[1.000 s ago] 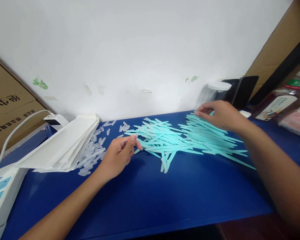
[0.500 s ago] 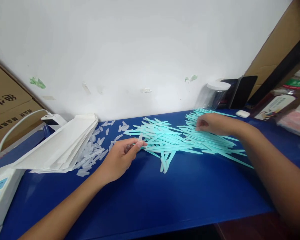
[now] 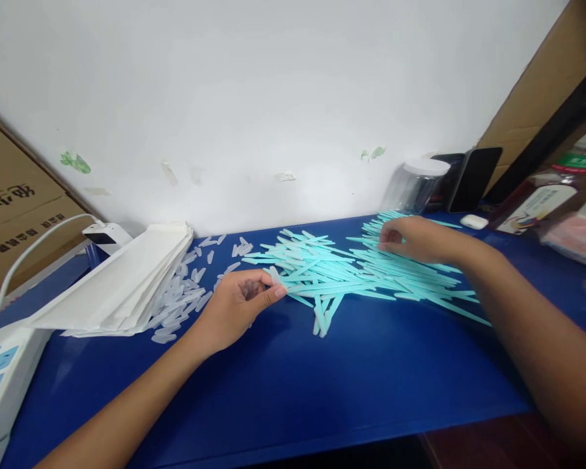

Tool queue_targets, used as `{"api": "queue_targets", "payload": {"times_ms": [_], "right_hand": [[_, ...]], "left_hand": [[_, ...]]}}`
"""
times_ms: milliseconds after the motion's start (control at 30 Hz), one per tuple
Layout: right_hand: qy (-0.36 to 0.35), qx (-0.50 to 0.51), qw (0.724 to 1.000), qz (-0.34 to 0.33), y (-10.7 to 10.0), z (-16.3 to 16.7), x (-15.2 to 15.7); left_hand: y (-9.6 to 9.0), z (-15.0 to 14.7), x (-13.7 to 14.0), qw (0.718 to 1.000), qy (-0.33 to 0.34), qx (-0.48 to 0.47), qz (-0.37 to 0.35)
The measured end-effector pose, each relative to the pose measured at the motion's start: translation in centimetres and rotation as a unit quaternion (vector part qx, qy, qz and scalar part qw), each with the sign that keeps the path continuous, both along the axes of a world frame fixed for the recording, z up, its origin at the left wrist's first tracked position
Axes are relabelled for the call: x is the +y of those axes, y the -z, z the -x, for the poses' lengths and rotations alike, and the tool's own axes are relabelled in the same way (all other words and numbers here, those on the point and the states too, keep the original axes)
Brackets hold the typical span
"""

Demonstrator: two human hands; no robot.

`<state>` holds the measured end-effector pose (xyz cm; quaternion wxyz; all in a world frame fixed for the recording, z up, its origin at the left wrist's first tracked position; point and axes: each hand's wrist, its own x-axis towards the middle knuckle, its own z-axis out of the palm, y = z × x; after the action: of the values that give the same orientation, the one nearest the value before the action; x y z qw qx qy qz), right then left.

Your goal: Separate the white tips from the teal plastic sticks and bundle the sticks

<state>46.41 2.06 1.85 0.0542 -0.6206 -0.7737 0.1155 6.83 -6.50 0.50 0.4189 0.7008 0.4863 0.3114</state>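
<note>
My left hand pinches a small translucent cap between thumb and index finger, at the left end of a pile of teal sticks. Most of these slim sticks show a whitish end. Farther right, my right hand is over a second heap of teal sticks, its fingers curled down and closed. Its fingertips are partly hidden, so what they grip cannot be made out. Loose translucent caps lie scattered left of my left hand.
White paper sleeves lie stacked at the left, by a power strip and a cabled white device. Along the wall at right are a clear jar with a white lid, a phone, a white case and a bottle.
The left fingers have shifted slightly on the cap, with the thumb now straighter. My right hand has moved a little left and up over the sticks.
</note>
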Motion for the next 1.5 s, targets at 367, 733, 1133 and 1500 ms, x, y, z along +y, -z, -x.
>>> {"api": "queue_targets", "payload": {"times_ms": [367,733,1133,1500], "right_hand": [[-0.024,0.073,0.996,-0.037,-0.9,1.0,-0.7],[0.001,0.038,0.999,-0.011,-0.8,0.6,-0.5],[-0.002,0.010,0.994,0.107,-0.8,-0.7,-0.7],[-0.010,-0.033,0.990,0.134,-1.1,-0.4,-1.3]], "left_hand": [[-0.2,0.3,0.0,0.992,-0.019,-0.078,0.098],[-0.5,0.2,0.0,0.989,-0.041,-0.100,0.099],[-0.2,0.2,0.1,0.989,-0.067,-0.086,0.103],[-0.3,0.0,0.2,0.984,-0.094,-0.092,0.117]]}}
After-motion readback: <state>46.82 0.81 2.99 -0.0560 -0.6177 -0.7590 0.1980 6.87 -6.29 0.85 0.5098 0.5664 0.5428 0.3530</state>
